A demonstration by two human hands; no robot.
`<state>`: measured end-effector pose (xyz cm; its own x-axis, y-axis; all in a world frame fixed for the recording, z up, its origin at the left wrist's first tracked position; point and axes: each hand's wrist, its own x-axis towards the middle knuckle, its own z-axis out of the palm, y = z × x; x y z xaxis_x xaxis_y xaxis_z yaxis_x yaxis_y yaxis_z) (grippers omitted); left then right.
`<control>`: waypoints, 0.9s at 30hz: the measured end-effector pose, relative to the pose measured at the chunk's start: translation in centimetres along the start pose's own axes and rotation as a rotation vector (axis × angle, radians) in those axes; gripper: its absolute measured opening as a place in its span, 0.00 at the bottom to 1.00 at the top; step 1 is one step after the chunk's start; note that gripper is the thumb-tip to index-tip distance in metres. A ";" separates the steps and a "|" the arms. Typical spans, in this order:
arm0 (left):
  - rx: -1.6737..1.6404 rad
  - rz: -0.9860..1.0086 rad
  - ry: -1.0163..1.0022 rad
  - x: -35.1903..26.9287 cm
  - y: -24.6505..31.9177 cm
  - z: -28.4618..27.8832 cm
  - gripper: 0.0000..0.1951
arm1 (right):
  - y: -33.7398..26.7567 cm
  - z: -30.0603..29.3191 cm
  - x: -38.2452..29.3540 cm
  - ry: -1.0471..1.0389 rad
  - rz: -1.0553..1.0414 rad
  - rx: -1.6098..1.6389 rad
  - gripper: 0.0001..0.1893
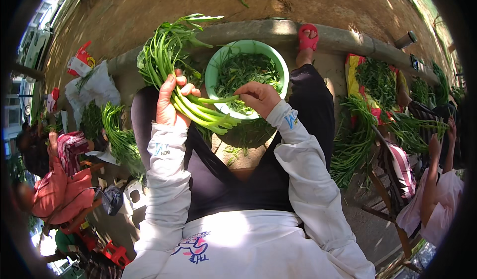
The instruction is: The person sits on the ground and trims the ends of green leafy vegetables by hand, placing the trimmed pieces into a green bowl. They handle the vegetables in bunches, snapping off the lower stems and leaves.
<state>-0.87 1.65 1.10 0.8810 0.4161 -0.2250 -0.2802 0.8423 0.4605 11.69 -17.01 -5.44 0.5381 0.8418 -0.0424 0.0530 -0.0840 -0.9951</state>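
Observation:
A thick bunch of long green leafy stems [156,52], perhaps water spinach, is gripped in my left hand [170,102]. Its pale cut ends point right, toward my knees' gap, while the leafy tops bend over at the upper left. My right hand [259,97] pinches the end of a single stem [220,100] that sticks out from the bunch. Just beyond both hands stands a light green plastic basin [284,68], holding a heap of loose leaves [246,70]. My right hand and that stem cover part of its near rim.
Left of my leg lies another pile of stems [121,133], near a white plastic sack [93,89]. More greens [354,145] lie at right, beside a yellow-and-red bag [354,68] of leaves. Seated people work on both sides. A concrete kerb [253,31] runs behind the basin.

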 end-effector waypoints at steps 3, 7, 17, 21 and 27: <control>0.011 -0.021 -0.003 0.1 -0.4 -0.2 0.11 | 1.5 0.1 0.5 0.059 0.056 -0.043 0.07; 0.035 -0.024 0.009 0.2 -1.1 -0.5 0.11 | 1.6 0.0 0.6 0.154 0.163 0.237 0.08; 0.100 0.031 0.065 0.7 -1.9 -0.7 0.10 | 1.8 0.2 1.0 0.249 0.506 0.902 0.04; 0.128 0.029 0.085 0.7 -2.4 -0.4 0.11 | 3.2 -0.5 0.7 0.240 0.547 1.041 0.05; 0.008 0.005 0.060 0.5 -1.0 -0.8 0.10 | 2.0 -1.4 0.6 0.367 0.191 0.713 0.08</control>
<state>-0.43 1.27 -0.18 0.8552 0.4401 -0.2736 -0.2810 0.8374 0.4688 13.28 -17.47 -7.35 0.7310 0.6089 -0.3080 -0.5477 0.2544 -0.7970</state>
